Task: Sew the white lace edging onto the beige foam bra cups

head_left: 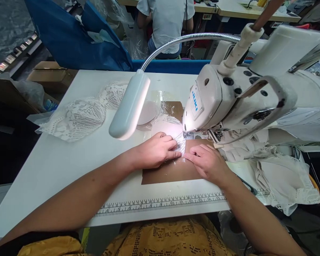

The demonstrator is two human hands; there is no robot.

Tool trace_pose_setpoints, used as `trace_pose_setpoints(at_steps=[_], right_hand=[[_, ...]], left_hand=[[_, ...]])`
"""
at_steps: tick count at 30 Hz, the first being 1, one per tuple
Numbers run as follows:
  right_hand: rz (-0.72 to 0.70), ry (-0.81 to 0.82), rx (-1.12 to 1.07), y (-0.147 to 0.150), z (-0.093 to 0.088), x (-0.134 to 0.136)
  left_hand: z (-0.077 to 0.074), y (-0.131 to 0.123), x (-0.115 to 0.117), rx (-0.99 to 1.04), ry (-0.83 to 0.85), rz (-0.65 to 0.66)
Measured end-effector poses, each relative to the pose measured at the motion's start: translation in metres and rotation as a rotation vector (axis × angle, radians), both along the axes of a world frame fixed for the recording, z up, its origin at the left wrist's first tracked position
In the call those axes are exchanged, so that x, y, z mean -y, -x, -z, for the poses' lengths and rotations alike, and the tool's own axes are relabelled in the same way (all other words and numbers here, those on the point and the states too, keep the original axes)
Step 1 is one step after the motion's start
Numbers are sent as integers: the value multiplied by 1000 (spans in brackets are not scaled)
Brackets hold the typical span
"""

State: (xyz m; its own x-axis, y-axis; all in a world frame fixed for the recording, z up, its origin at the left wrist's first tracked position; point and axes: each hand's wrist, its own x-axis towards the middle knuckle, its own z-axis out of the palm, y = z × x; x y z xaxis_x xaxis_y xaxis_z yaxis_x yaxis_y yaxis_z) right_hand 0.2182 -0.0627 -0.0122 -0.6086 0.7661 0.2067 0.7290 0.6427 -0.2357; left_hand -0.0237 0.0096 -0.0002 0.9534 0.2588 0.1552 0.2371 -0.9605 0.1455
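The white lace piece point(164, 126) lies under the head of the sewing machine point(208, 99), with its narrow lace edge near the needle area and pointing toward the person. The left hand point(158, 151) rests upon this edge from the left side; its fingers are half curled, and the tips touch the lace. The right hand point(208, 163) comes from the other side, also partly closed, with a fingertip at the lower end of the lace, just beside the left hand. Whether either hand pinches the material or only presses it down, I cannot tell. Below the hands there is a brown sheet point(170, 174), which lies flat on the white table point(117, 192). Along the near edge of the table runs a printed ruler point(173, 202), partly covered by the right forearm. A lamp point(129, 106) on a bendable metal neck hangs above the left hand. Farther to the left lie more lace cups point(77, 119), and at the right, beyond the right forearm, there is a heap of pale fabric pieces point(282, 174). Behind the table a blue cloth point(77, 39) is seen, and past it sits a co-worker point(166, 21) in a light shirt, the back turned.
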Motion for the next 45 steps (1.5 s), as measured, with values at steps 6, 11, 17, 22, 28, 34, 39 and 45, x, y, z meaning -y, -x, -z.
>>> trace_pose_setpoints(at_steps=[6,11,17,22,28,34,39,45], right_hand=[[14,-7,-85,0,2,1],[6,-12,49,5,-2,2],[16,-23,80,8,-3,4],[15,-31,80,8,-1,4],[17,-47,62,9,-1,4],[32,-51,64,8,-1,2],[88,-84,88,11,-1,-1],[203,-97,107,17,-2,-4]], left_hand=[[2,-1,0,8,-2,-7],[1,-1,2,9,43,-37],[1,-13,8,0,21,-171],[4,-16,7,-47,-37,-202],[4,-14,6,-14,9,-201],[2,-16,4,-11,42,-200],[3,-16,-2,-14,19,-205],[3,-13,-6,-6,28,-167]])
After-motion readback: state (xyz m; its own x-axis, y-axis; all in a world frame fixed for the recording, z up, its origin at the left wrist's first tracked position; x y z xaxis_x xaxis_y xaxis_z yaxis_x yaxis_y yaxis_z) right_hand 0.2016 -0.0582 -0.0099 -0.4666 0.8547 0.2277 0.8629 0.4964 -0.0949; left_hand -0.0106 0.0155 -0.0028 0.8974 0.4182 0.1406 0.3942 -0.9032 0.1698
